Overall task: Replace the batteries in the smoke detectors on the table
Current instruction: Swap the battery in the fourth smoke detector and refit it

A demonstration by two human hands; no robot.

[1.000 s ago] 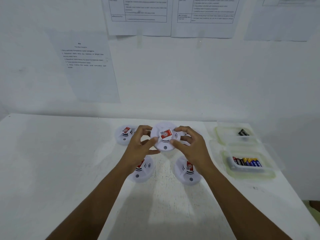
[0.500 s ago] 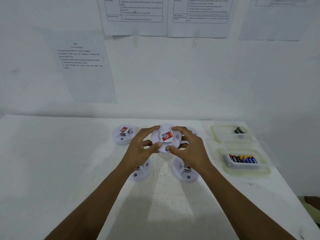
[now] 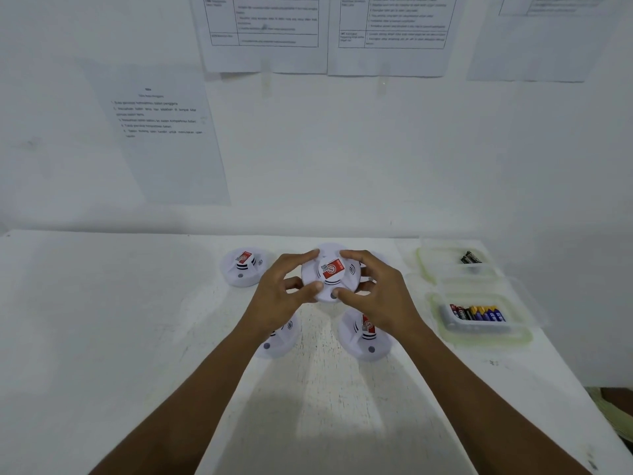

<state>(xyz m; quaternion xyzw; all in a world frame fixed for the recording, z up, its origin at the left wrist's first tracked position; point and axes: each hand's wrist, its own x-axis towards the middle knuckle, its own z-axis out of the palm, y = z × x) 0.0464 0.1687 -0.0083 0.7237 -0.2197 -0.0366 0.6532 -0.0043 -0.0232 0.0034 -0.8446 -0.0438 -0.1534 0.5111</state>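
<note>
Firstly, wall sheet: a printed paper stuck to the white wall at the far left, above the table; its text is too blurred to read.
Far-left detector: round, white, with a red label; lies flat on the table just beyond the left hand, not touching it.
Left hand: grips the left rim of the held detector, thumb on the near edge, forefinger over the far edge.
Near-left detector: lies on the table, partly hidden under the left wrist.
Held detector: in the middle, clasped between both hands, its red-labelled face tilted toward the camera.
Right hand: grips the right rim of the held detector, thumb beside the grey button at the near edge, fingers curled round the far side.
Near-right detector: lies on the table, partly under the right wrist.
Far container: clear plastic tub toward the table's far right, holding black batteries.
Near container: clear tub with a greenish rim, just in front of the far one, holding a row of mixed batteries, some black, some blue and yellow.
</note>
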